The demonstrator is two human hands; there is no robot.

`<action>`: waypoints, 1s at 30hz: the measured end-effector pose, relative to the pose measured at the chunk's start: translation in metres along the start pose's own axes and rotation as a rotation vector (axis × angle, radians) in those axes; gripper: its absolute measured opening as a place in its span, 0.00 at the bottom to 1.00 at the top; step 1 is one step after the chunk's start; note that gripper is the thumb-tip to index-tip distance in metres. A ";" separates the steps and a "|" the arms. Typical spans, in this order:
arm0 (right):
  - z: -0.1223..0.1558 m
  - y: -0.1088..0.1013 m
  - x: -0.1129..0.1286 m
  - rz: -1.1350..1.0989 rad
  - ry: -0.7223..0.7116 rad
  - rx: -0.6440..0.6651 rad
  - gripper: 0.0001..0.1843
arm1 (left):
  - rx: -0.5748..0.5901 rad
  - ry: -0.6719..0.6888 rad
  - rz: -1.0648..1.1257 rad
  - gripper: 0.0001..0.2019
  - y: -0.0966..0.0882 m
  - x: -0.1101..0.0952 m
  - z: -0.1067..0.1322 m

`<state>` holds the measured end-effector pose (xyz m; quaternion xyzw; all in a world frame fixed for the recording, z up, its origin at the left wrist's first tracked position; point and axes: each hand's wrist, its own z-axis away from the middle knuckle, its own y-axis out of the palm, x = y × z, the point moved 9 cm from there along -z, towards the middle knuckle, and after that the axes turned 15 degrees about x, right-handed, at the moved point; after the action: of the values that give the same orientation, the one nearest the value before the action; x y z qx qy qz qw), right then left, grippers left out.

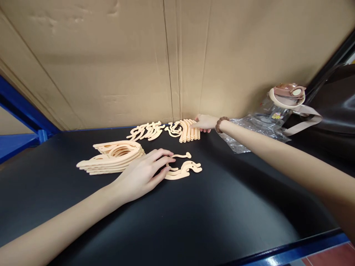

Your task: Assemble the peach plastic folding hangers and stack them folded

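Observation:
My left hand [148,170] lies low over the table with its fingers apart. Its fingertips touch a cream plastic hook [181,156] and a cream curved hanger arm [183,171] with a notched end. At the back, my right hand [208,122] has its fingers bent around the right end of a row of cream hanger arms [188,130]. Its fingertips are partly hidden there. Left of that row lie several loose hooks [174,129] and a group of notched arms [148,130]. A stack of cream hangers [111,159] sits beside my left hand.
A tall cardboard wall [111,74] closes off the back of the black table [166,229]. At the right stand a clear bottle [280,107] with a strap and a crumpled plastic bag [241,136]. A blue metal frame [22,111] borders the left side.

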<state>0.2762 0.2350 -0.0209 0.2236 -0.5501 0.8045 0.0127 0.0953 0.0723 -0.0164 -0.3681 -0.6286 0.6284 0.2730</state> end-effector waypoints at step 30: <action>0.125 0.015 0.055 0.295 -0.161 -0.262 0.29 | 0.085 0.051 -0.002 0.17 0.009 -0.004 0.000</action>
<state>0.2659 0.1056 0.0228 0.2006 -0.6760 0.6988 -0.1202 0.0983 0.0684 -0.0246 -0.3712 -0.5947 0.6446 0.3049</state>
